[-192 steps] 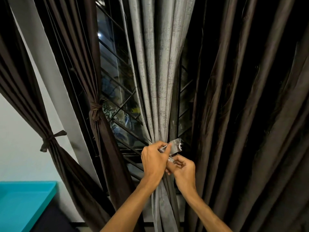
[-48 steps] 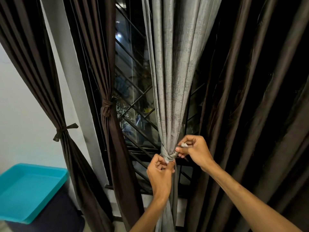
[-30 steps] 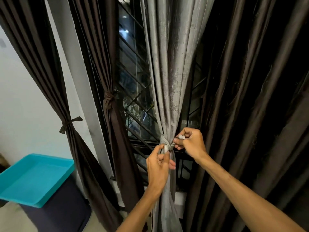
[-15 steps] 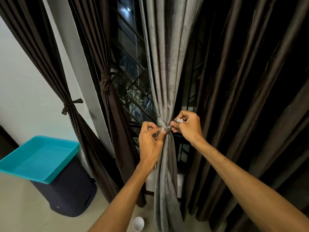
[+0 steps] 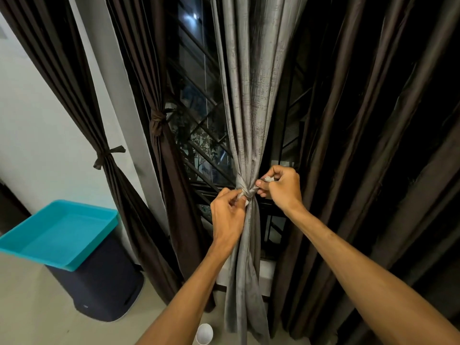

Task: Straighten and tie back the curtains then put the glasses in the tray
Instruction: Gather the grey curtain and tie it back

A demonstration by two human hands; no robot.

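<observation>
Knotting the grey curtain at a barred window

At centre frame the left hand (image 5: pixel 227 217) and the right hand (image 5: pixel 283 188) each pinch one end of the tie (image 5: pixel 245 193), which is cinched round the grey curtain (image 5: pixel 249 95), a coarse, slubby weave gathered into narrow folds. At 9 o'clock a smooth brown curtain (image 5: pixel 113 178) hangs bound by a knotted band. At 8 o'clock a shallow rectangular teal tray (image 5: pixel 57 235) rests on a rounded dark bin (image 5: pixel 99 292). A round white cup (image 5: pixel 204 333) stands on the floor at 6 o'clock.
</observation>
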